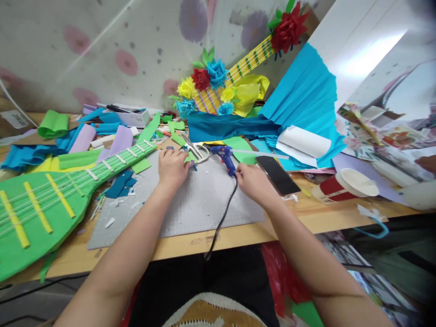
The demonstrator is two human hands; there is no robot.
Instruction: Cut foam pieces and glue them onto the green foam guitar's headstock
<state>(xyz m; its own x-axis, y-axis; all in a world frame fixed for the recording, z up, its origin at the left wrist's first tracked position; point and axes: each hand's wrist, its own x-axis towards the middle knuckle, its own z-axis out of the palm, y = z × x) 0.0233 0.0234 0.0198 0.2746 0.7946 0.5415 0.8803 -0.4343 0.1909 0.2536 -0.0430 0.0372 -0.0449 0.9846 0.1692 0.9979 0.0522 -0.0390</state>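
Toward the back of a grey cutting mat (204, 200), my left hand (173, 169) rests palm down with its fingers curled. Its fingertips are hidden, and whatever they may hold does not show. Scissors with white handles (200, 154) and a green paper scrap (191, 157) are just right of it. My right hand (254, 182) has its fingers closed at the bottom of the handle of a blue glue gun (225, 156). From the gun's rear a clear glue stick (265, 153) sticks out to the right. A black cord (223, 220) runs from the handle over the table's front edge.
A green paper-covered instrument (44, 213) lies at left. Behind, a yellow one (250, 59) with paper flowers leans on the wall. Blue crepe paper (306, 91), a phone (277, 175) and a paper cup (344, 185) stand right. Paper scraps (119, 184) litter the mat.
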